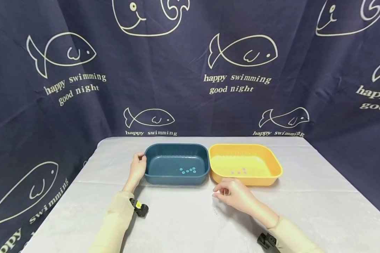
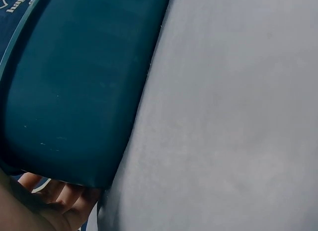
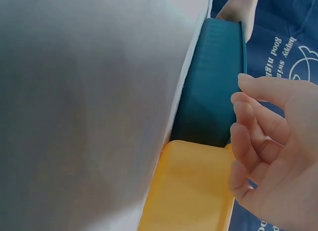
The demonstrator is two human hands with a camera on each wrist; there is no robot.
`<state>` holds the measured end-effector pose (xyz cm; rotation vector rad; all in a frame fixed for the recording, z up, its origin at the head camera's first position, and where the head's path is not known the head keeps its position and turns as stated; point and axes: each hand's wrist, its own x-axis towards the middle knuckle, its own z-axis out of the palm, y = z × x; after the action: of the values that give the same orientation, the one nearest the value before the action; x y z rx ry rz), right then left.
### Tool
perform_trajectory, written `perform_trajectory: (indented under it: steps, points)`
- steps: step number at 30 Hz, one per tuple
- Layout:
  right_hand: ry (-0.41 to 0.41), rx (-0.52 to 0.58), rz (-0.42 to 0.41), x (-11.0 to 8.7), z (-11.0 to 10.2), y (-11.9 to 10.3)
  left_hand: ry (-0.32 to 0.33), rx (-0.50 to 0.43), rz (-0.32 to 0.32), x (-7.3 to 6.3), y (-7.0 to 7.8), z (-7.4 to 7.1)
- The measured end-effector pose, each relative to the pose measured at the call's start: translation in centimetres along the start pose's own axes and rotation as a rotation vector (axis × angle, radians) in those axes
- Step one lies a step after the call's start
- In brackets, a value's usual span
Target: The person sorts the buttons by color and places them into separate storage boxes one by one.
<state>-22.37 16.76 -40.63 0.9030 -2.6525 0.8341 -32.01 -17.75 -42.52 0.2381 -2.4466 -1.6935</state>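
My left hand (image 1: 137, 168) holds the left end of a dark teal plastic tub (image 1: 177, 180), with its fingers (image 2: 69, 197) against the outside of the end wall. Several small light-blue ring-like pieces (image 1: 187, 171) lie inside, toward the tub's right. A yellow tub (image 1: 256, 181) stands beside it and has several small pink pieces (image 1: 239, 172) on its floor. My right hand (image 1: 235, 196) hovers before the yellow tub's near left corner. Its thumb and forefinger are bent toward each other with a gap, and nothing shows between them. Small pink pieces (image 1: 215, 212) lie on the tablecloth below that hand.
A pale cloth (image 1: 177, 225) covers the table. Behind it and along both sides hangs a dark blue curtain (image 1: 190, 70) with white fish and lettering. Each wrist wears a small black camera, such as the left one (image 1: 141, 209).
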Motion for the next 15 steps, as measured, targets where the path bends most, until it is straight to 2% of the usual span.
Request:
perform_trajectory:
  steps: [7,15]
  points:
    - [-0.052,-0.019,-0.049,-0.02,0.22,-0.12,-0.008,0.006,-0.003,0.11,0.04,-0.08]
    - [-0.171,0.010,0.006,-0.18,0.45,-0.22,-0.012,-0.005,-0.013,0.15,0.01,-0.09]
